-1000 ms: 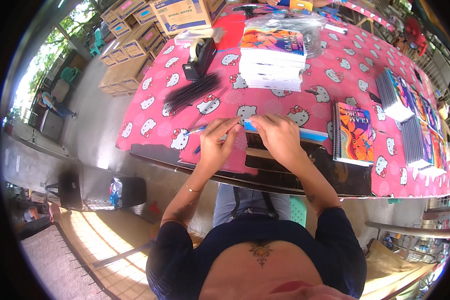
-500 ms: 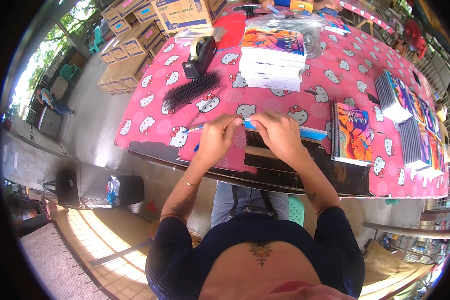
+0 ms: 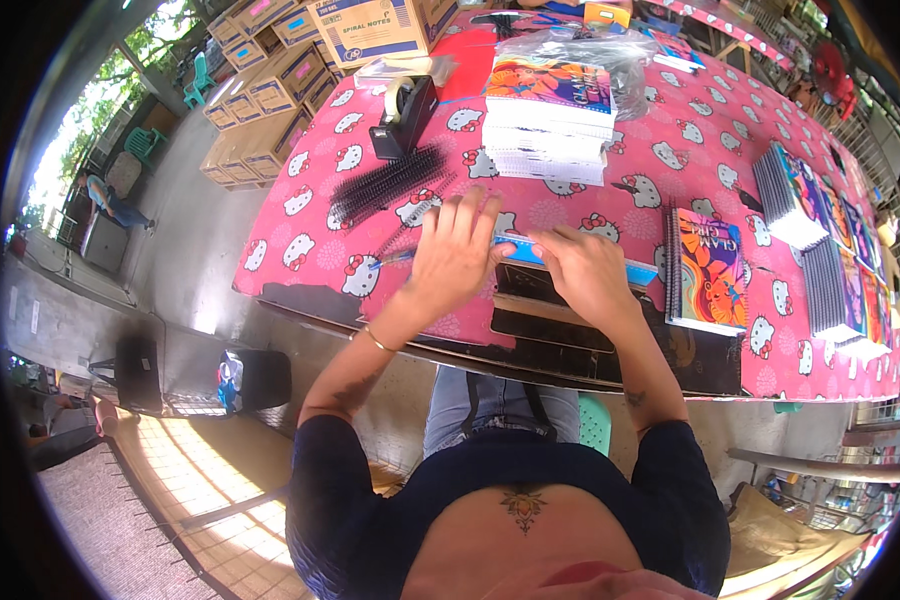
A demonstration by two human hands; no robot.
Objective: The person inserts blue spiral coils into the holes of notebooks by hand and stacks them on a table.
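Note:
A notebook [image 3: 638, 271] with a bright blue edge lies at the table's near side, mostly covered by my hands. My left hand [image 3: 455, 250] is over its left end, fingers stretched forward and thumb against the blue edge. My right hand [image 3: 588, 275] grips the same edge farther right, fingers bent and thumb pressed in. A thin, blue-tipped stick [image 3: 378, 265] pokes out left of my left hand; whether the hand holds it, I cannot tell. Black spiral binding coils [image 3: 385, 187] are piled beyond my left hand. To the right lies a spiral notebook with a colourful cover [image 3: 708, 268].
A tall stack of notebooks [image 3: 548, 130] stands ahead, beside a black tape dispenser [image 3: 405, 118] and clear plastic [image 3: 625, 60]. More bound notebooks [image 3: 820, 250] are piled at right on the pink patterned tablecloth [image 3: 690, 150]. Cardboard boxes [image 3: 270, 90] rise beyond the table's left side.
My left hand has opened, its fingers now stretched forward instead of pinching near the right hand. The hands have moved slightly apart, showing more of the blue edge between them.

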